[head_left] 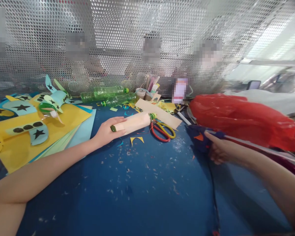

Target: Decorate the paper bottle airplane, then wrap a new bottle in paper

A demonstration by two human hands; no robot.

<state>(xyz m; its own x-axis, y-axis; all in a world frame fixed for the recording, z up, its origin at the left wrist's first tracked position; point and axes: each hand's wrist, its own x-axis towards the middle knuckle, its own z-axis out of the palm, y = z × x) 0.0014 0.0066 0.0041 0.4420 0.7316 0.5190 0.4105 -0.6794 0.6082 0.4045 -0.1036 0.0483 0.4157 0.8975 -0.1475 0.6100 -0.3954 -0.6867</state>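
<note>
My left hand point(107, 131) is wrapped round a plastic bottle covered in pale beige paper point(135, 122), which lies on the blue table point(147, 183) with its green cap end pointing right. My right hand point(217, 150) grips the handle of a dark blue glue gun point(199, 137), index finger stretched along its top. The gun's cord point(214, 196) trails toward me. Red and yellow scissors point(162, 130) lie just right of the bottle. A beige paper strip point(158, 113) rests behind them.
Yellow and light-blue paper planes with black stars point(27, 124) sit on coloured sheets at left. Two green bottles point(105, 95) lie at the back. A red plastic bag point(241, 118) fills the right. Other people sit behind a perforated metal screen point(137, 49). Paper scraps litter the table.
</note>
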